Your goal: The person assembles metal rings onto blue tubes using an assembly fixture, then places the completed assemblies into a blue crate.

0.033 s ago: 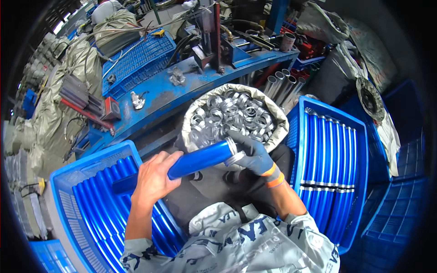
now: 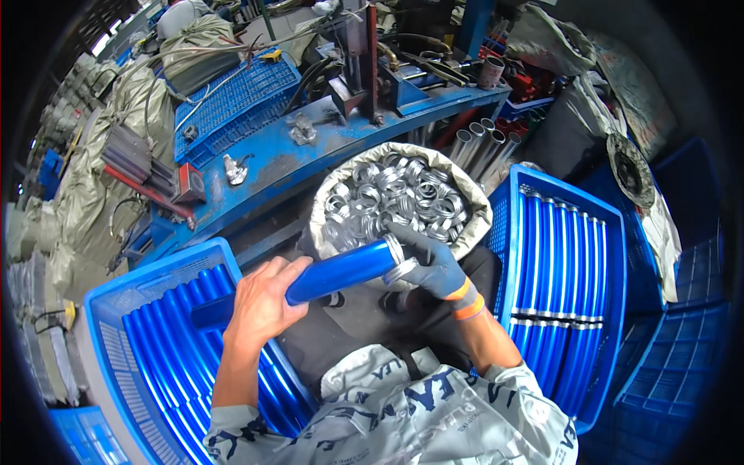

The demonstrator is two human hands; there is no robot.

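Note:
My bare left hand is wrapped round a shiny blue tube, held at a slant with its right end higher. At that end my right hand, in a grey glove with an orange cuff, grips silver metal rings. One ring sits against the tube's mouth; whether it is fitted over the rim, I cannot tell. Just beyond the hands stands a pale fabric sack filled with loose metal rings. The tube's lower left end reaches over a blue crate of similar blue tubes.
To the right, another blue crate holds blue tubes with silver ends. A blue workbench with metal fixtures runs behind the sack. Bare metal tubes stand beside it. Stacked blue baskets line the far right.

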